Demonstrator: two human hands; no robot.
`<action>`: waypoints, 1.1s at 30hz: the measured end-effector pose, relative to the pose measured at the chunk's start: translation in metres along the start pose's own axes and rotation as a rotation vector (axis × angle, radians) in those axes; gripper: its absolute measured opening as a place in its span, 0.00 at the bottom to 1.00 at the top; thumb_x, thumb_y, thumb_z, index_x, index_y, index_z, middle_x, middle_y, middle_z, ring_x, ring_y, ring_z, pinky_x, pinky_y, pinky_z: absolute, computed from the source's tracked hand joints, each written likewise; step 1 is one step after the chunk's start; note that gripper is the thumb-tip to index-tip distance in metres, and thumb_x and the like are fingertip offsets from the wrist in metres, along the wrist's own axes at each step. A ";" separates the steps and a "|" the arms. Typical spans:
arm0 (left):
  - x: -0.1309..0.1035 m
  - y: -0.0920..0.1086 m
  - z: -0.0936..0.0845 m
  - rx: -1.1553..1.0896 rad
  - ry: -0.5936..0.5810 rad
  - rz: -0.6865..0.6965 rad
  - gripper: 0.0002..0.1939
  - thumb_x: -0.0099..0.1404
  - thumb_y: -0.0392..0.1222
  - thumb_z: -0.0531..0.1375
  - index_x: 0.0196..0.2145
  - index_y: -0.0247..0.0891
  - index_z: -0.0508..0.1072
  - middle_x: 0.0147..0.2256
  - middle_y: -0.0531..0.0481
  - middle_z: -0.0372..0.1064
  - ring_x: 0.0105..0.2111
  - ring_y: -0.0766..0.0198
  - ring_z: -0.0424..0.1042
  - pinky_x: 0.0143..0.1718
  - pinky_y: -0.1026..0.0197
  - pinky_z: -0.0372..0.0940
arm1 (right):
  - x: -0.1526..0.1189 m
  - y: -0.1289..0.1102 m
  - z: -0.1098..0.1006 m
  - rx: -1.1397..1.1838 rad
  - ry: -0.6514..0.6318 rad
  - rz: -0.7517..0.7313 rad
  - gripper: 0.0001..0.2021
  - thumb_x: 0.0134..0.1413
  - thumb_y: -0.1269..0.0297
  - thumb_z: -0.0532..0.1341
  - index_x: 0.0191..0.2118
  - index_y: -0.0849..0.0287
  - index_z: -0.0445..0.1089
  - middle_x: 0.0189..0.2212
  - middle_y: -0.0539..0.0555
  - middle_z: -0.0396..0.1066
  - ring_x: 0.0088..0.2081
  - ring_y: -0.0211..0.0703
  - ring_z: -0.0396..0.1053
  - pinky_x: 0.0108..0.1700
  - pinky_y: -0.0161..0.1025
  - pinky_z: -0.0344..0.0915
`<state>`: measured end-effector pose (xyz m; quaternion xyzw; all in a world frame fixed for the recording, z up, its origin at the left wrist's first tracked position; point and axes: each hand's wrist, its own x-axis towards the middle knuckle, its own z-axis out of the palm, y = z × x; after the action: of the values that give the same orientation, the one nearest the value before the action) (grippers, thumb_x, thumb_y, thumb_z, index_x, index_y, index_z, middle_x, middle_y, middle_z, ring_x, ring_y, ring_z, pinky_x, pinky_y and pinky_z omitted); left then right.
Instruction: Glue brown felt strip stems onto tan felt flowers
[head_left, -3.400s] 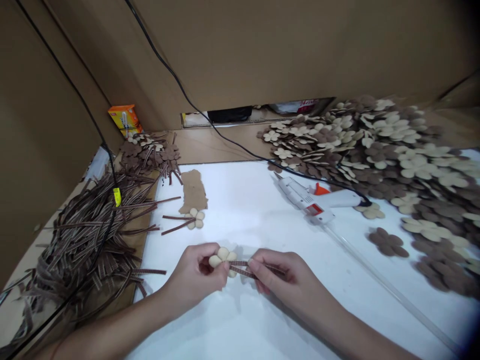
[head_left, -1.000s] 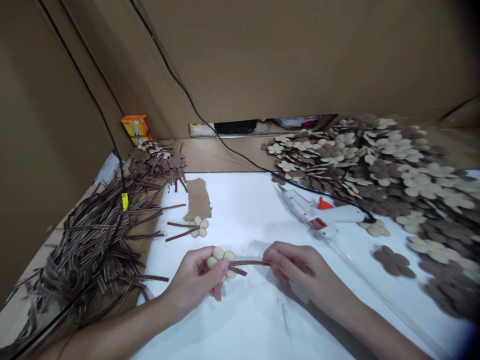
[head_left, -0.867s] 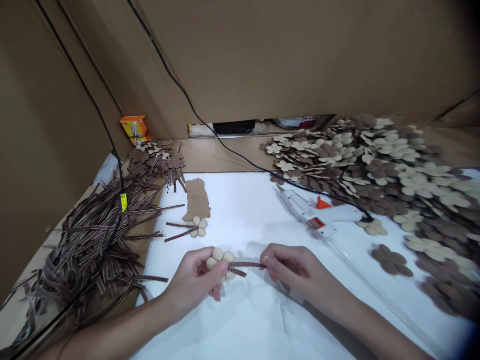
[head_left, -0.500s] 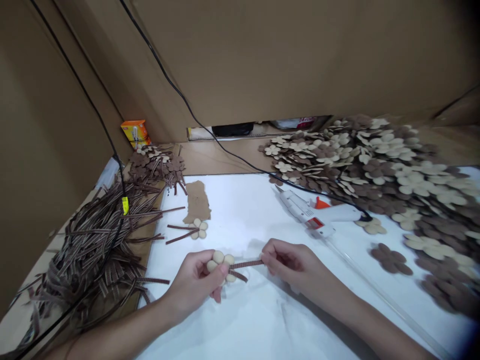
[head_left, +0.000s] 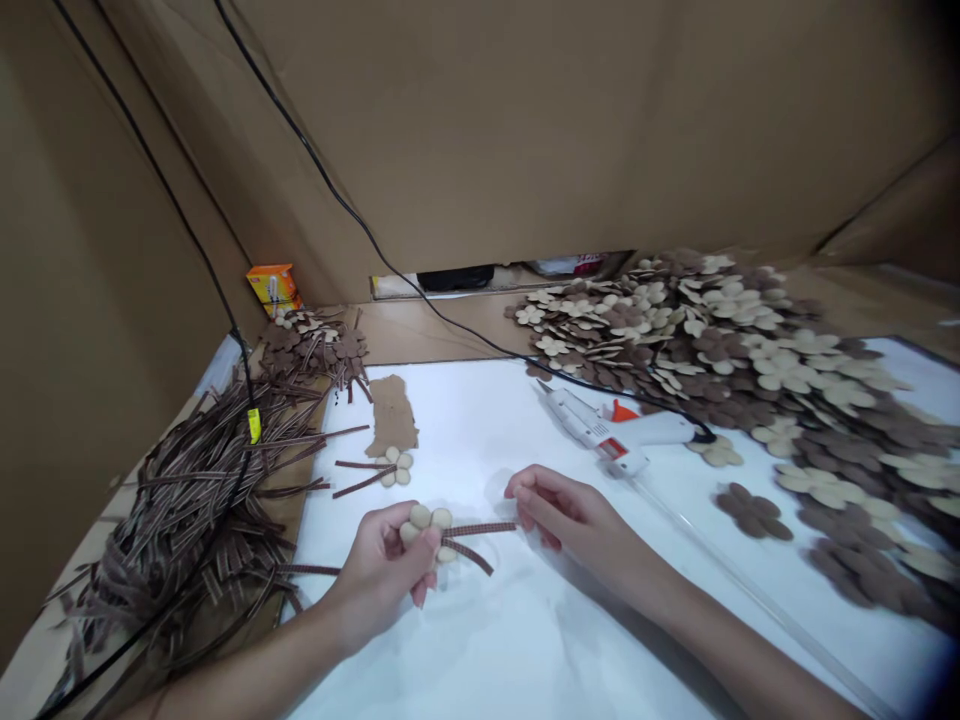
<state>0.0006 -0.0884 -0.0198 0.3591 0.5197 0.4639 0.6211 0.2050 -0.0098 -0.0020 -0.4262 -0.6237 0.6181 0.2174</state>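
My left hand pinches a cream fabric flower between thumb and fingers. Two brown stitched ribbon strips stick out from the flower toward the right, spread apart at their ends. Just off the end of the upper strip is my right hand, its thumb and index finger pressed together; whether anything tiny sits between them cannot be made out. On the white sheet beyond the left hand lies another cream flower with two brown strips. A white glue gun with an orange trigger rests beyond the right hand.
Brown ribbon strips are heaped at the left. A big pile of brown and cream flowers covers the back right. A torn cardboard piece, an orange box and a black cable are also there. A clear glue stick extends from the gun.
My right hand has let go of the upper ribbon strip and moved slightly up from its end. My left hand still grips the flower. The whole view has shifted a little.
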 end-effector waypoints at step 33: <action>0.005 -0.001 0.004 -0.064 -0.044 0.079 0.22 0.56 0.58 0.58 0.21 0.34 0.62 0.14 0.57 0.61 0.09 0.77 0.56 0.12 0.71 0.45 | 0.006 0.010 0.000 -0.120 0.028 -0.025 0.14 0.54 0.55 0.52 0.29 0.60 0.67 0.21 0.47 0.62 0.21 0.32 0.54 0.23 0.32 0.51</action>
<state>0.0050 -0.0841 -0.0217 0.3697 0.4761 0.4964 0.6247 0.2041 -0.0060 -0.0134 -0.4394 -0.6616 0.5709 0.2078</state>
